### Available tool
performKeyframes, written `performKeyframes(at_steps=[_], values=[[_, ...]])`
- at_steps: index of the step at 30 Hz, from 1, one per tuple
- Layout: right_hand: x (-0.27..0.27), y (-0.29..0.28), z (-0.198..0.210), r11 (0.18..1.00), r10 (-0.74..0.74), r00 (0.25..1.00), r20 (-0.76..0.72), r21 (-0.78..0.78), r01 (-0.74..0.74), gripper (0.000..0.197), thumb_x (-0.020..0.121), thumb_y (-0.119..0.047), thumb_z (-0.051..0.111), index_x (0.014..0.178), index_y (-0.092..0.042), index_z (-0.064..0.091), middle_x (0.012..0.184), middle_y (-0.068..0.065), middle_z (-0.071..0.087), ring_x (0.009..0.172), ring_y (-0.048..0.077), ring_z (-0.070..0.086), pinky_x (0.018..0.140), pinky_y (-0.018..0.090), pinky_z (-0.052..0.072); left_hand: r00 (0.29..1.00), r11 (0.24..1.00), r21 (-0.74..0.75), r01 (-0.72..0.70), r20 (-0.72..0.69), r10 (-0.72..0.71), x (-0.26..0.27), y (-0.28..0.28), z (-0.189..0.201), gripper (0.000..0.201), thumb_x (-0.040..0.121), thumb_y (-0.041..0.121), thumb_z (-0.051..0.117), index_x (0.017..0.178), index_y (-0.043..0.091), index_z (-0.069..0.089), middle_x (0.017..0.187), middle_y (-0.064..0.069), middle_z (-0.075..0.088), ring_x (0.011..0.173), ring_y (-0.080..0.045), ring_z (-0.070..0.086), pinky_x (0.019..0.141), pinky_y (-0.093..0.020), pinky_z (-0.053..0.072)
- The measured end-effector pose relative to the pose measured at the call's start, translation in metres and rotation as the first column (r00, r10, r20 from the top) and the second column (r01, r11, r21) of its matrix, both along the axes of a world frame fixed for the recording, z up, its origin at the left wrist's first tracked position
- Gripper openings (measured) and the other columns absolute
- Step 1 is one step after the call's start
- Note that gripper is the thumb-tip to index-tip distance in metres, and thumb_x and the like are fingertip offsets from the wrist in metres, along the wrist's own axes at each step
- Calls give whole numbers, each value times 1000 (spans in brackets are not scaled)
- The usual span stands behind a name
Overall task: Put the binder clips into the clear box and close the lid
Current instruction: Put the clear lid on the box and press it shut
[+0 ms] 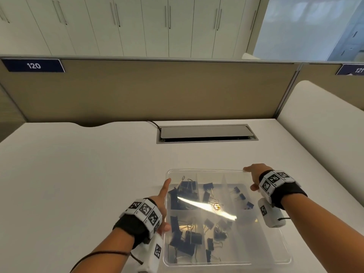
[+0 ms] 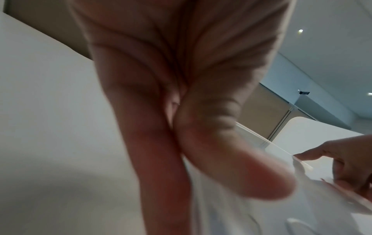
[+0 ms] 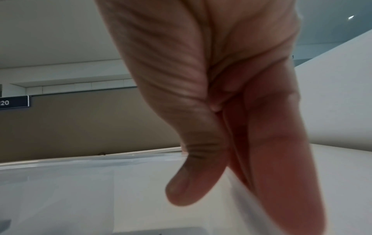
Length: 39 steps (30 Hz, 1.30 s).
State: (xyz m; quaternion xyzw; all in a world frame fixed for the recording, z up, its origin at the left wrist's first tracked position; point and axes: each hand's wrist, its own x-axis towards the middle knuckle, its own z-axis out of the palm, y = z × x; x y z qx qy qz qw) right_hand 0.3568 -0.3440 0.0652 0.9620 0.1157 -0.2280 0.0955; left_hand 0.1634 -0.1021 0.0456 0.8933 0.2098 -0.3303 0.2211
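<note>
Nearest the head camera I see the clear box (image 1: 279,243) on the white table (image 1: 78,174), its compartments holding the dark blue binder clips (image 1: 186,240). A clear lid (image 1: 206,172) sits over the box, tilted, with its far edge raised; a streak of glare runs across it. I cannot tell whether its near edge is seated.

Both wrists carry white bands printed with black-and-white square code markers; I cannot read any lettering on them.

Left hand (image 1: 162,205): at the left edge of the lid, index finger stretched forward along that edge, thumb lower down against it. In the left wrist view the thumb (image 2: 231,167) lies on the clear plastic and the fingers (image 2: 153,143) run straight beside it. I log this as a light pinch on the lid's edge.

Right hand (image 1: 256,178): at the far right corner of the lid, index fingertip on the corner, thumb against the right edge below. The right wrist view shows the thumb (image 3: 193,174) over the plastic and the fingers extended past it. Also grasping the lid.

Further back, a grey cable hatch (image 1: 204,133) is set into the table, with a black cable beside it. Beyond, the tan partition (image 1: 157,91) bears a dark blue plate reading "120" (image 1: 33,65); a second plate on the right reads "121" (image 1: 358,70), partly cut off. White cabinets (image 1: 137,26) stand behind.
</note>
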Motion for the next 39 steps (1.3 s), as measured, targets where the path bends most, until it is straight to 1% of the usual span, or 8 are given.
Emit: performKeyframes(at_steps=[4,10,16,19,24,29,34,39], values=[[2,-2,-1,999,-7,1000,-3,40,8,74,81,-10,70,145,-22,36,145,5,45,129,22,49,103,29,43,984,972,153,178,-14,-178,6,3,-3,133,76,26,76,136,22,-42,111,-15,71,78,-22,60,88,-35,52],[0,-4,-1,991,-46,999,-24,128,48,71,80,-4,70,142,-24,42,143,4,48,124,22,54,101,28,45,979,966,159,205,-23,-204,9,6,-4,135,75,26,76,133,22,-46,64,0,55,64,-18,57,92,-36,53],[0,-11,-6,934,-181,981,-73,301,195,64,88,8,50,140,-30,44,93,1,53,51,10,49,53,21,47,993,991,69,117,-27,-116,11,8,-11,136,74,18,77,131,29,-47,103,-14,72,87,-26,67,94,-41,53],[-3,-10,-7,904,-227,971,-73,354,238,65,89,7,45,141,-32,41,105,6,54,47,10,48,50,20,47,998,998,13,61,-26,-61,10,7,-14,137,74,13,76,131,32,-47,93,-11,68,80,-24,63,96,-41,53],[-3,-9,-7,920,-184,981,-64,341,195,70,88,5,48,144,-35,35,106,8,61,49,8,51,51,19,48,998,986,-162,-49,-34,44,5,12,-17,138,75,4,73,125,38,-51,123,-22,63,102,-31,68,100,-45,50],[2,-13,-16,755,-357,914,-193,516,405,53,94,-1,35,138,-30,45,69,-1,48,42,14,48,49,24,44,996,963,-256,-88,-10,88,3,15,-18,140,74,-1,73,120,45,-51,124,-28,61,106,-37,66,100,-49,49],[1,-10,-15,755,-352,911,-215,509,412,45,96,-8,44,138,-23,45,75,-6,48,39,6,45,48,21,39,992,913,-388,-125,-35,121,2,24,-17,141,72,-2,74,121,52,-46,132,-32,53,62,-17,60,95,-49,52],[-1,-7,-7,735,-391,884,-257,491,467,40,98,-12,42,136,-23,45,73,-1,48,37,3,45,39,19,39,999,965,-257,-52,-3,53,4,19,-18,139,74,8,75,128,38,-49,116,-27,66,64,-18,65,83,-40,56]])
